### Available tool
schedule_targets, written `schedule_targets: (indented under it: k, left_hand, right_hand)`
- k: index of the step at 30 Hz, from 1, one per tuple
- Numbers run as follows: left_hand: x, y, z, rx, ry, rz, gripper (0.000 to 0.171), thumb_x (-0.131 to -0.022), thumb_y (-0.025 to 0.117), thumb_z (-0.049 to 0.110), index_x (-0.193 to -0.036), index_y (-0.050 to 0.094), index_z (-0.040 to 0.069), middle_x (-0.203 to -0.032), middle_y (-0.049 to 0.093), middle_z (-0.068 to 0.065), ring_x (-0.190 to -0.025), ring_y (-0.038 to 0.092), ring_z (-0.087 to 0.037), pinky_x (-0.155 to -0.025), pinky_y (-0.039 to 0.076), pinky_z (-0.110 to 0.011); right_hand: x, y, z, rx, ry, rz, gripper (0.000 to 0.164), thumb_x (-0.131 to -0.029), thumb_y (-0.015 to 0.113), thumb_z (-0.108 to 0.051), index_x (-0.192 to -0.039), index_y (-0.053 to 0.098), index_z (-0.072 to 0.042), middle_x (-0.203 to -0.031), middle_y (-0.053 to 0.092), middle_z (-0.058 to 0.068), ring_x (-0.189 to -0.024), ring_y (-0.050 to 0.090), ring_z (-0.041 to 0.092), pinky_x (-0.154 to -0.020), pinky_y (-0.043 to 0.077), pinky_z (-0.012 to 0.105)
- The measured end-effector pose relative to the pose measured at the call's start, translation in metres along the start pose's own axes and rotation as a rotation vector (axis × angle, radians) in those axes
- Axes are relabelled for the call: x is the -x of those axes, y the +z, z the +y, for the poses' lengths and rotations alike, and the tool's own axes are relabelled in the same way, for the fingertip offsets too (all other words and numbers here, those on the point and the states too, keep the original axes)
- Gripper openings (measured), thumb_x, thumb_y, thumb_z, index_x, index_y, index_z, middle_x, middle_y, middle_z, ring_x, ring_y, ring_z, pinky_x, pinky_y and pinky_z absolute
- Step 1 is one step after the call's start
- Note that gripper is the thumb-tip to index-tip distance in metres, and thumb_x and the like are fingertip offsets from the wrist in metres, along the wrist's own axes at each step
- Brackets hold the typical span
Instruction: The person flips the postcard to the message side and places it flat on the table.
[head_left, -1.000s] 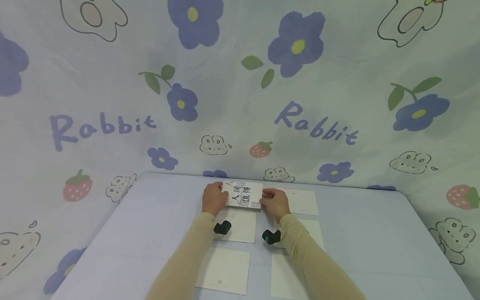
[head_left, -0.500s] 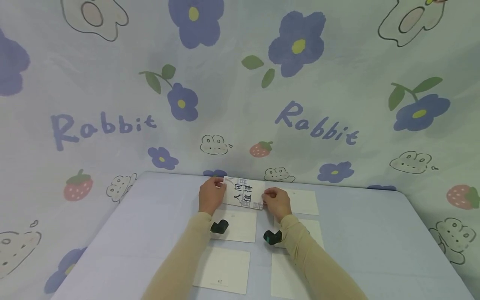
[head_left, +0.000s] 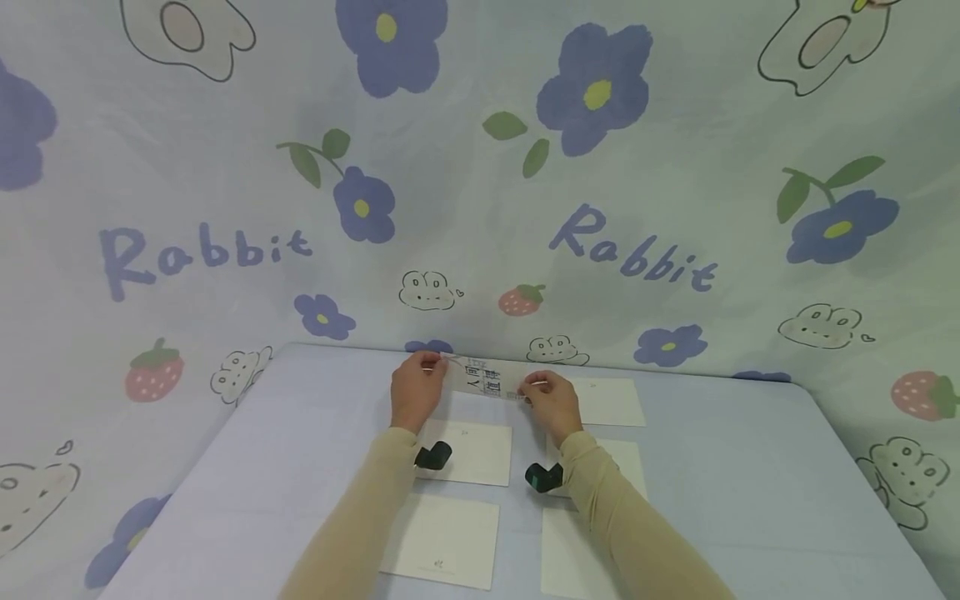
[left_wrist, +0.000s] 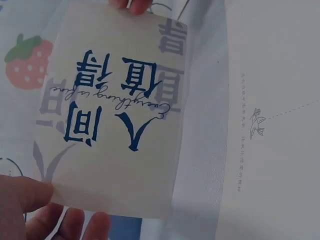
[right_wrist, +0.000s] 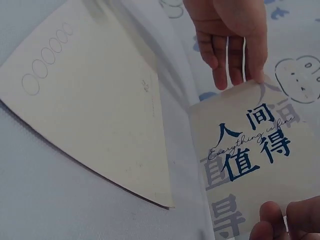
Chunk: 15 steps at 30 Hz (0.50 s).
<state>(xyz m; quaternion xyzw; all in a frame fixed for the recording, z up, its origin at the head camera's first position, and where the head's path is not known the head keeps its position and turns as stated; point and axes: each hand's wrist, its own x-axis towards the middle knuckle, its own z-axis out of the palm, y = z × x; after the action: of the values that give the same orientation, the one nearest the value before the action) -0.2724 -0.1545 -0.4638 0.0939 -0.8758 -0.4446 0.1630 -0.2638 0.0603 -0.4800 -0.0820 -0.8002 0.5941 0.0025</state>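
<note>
A pale postcard (head_left: pixel 486 377) with dark blue Chinese characters and the script "Everything is fine" is held over the far part of the table. My left hand (head_left: pixel 417 390) pinches one short end and my right hand (head_left: pixel 553 402) the other. The card leans steeply, so its printed face looks foreshortened from the head. In the left wrist view, my left thumb lies at a corner of the card's face, the fingers behind its edge. The right wrist view shows the same postcard (right_wrist: pixel 260 185) between both hands.
Several white cards lie in two columns on the pale table, among them a left middle card (head_left: pixel 480 454), a near left card (head_left: pixel 442 542) and a far right card (head_left: pixel 611 402). One card (right_wrist: pixel 95 110) bears a row of circles. A printed cloth (head_left: pixel 480 183) hangs behind the table.
The postcard has risen a little and then tipped, its face now seen more edge-on from the head. My left hand has shifted slightly left and away from me; the right has moved little.
</note>
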Motion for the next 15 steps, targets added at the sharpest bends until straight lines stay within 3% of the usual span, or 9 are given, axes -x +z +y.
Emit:
schedule_targets:
  k: [8,15]
  left_hand:
    - [0.0025,-0.0052,-0.0021,0.066,-0.013,-0.013,0.042,-0.101,0.058,0.044,-0.112,0.071,0.006,-0.099,0.073,-0.008,-0.093,0.065,-0.025,-0.079,0.053,-0.039]
    - [0.0022,-0.0065,-0.0057,0.072,-0.007,-0.010,0.031,-0.096,0.068,0.034,-0.108,0.077,0.007,-0.093,0.076,-0.005,-0.087,0.069,-0.021,-0.076,0.054,-0.038]
  right_hand:
    - [0.0004,0.0017,0.0023,-0.115,0.004,-0.031,0.031,-0.102,0.059,-0.027,-0.113,0.071,0.000,-0.101,0.074,0.009,-0.093,0.069,0.020,-0.087,0.056,0.036]
    - [-0.0009,0.0031,0.0061,-0.132,-0.013,-0.040,0.027,-0.096,0.067,-0.017,-0.114,0.071,0.004,-0.101,0.075,0.013,-0.092,0.071,0.021,-0.086,0.057,0.034]
